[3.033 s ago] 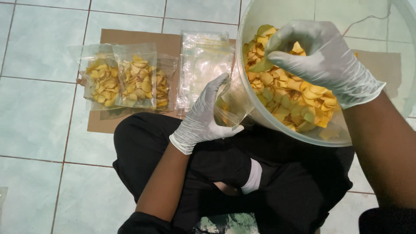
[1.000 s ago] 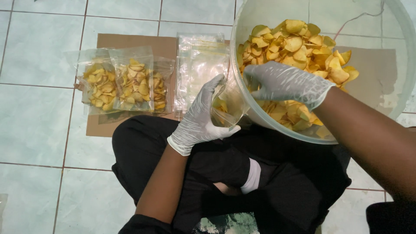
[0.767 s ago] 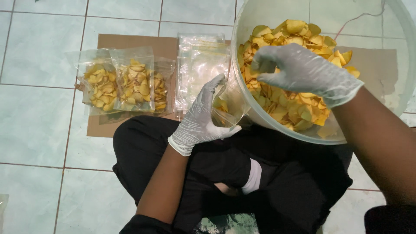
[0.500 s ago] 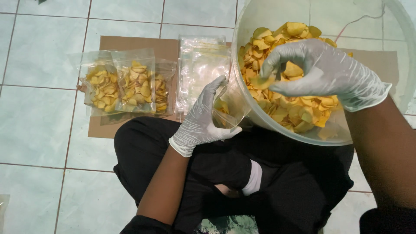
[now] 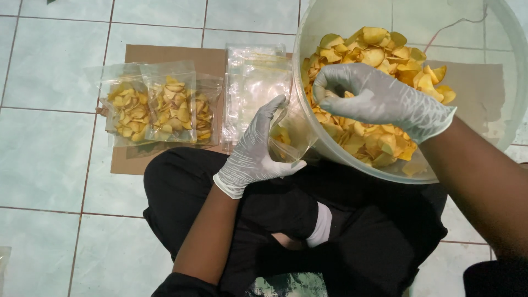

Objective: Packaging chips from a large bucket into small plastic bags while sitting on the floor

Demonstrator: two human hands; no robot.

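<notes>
Three filled bags [image 5: 159, 107] on cardboard [image 5: 165, 55], then empty bags [image 5: 254, 91]. Left hand [image 5: 254, 151] gripping open bag [image 5: 289, 137] against bucket [image 5: 313, 33] rim; best kept wide. Right hand [image 5: 379, 99] inside bucket, curled over chips [image 5: 379, 47]; grasp unclear. Open tile left, lap close below.

The left hand [image 5: 254, 151] is gloved, fingers stretched upward, thumb curled; the right hand [image 5: 379, 99] is gloved, fingertips pinched together, forearm bare
</notes>
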